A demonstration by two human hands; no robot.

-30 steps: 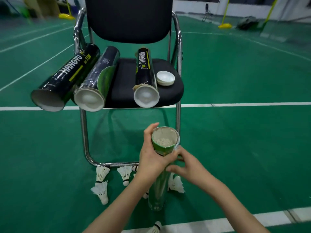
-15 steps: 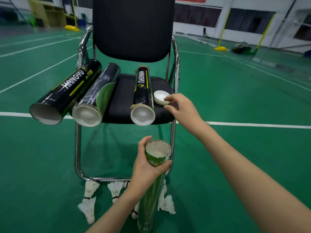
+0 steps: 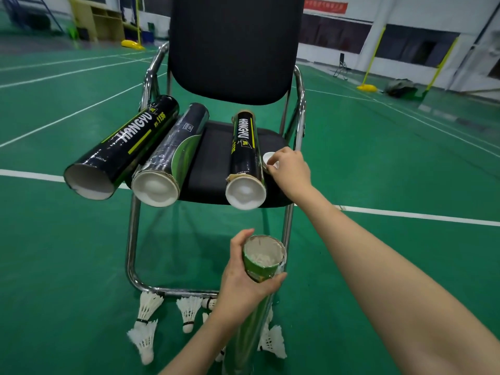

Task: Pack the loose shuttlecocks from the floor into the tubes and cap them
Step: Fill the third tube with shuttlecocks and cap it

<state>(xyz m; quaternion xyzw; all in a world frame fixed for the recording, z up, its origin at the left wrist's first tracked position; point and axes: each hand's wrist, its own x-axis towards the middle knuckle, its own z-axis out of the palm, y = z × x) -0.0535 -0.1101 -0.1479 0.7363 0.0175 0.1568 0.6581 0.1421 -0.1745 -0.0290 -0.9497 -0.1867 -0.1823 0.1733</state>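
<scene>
My left hand point(image 3: 240, 288) grips a green tube point(image 3: 259, 274) that stands upright on the floor, its open top showing white feathers inside. My right hand point(image 3: 289, 169) rests on the chair seat with its fingers closed around a white cap point(image 3: 268, 159), which is partly hidden. Three black tubes lie on the seat: a left tube point(image 3: 121, 144), a middle tube point(image 3: 173, 155) and a right tube point(image 3: 246, 158). Several loose shuttlecocks point(image 3: 147, 307) lie on the floor beneath the chair.
A black chair point(image 3: 232, 50) with a chrome frame point(image 3: 132, 239) stands straight ahead on the green court floor. White court lines cross behind it. Yellow net-post bases, a wooden shelf and a dark bag stand far back.
My right hand left the green tube's rim, reached up to the chair seat and closed on the white cap. The view tilted upward.
</scene>
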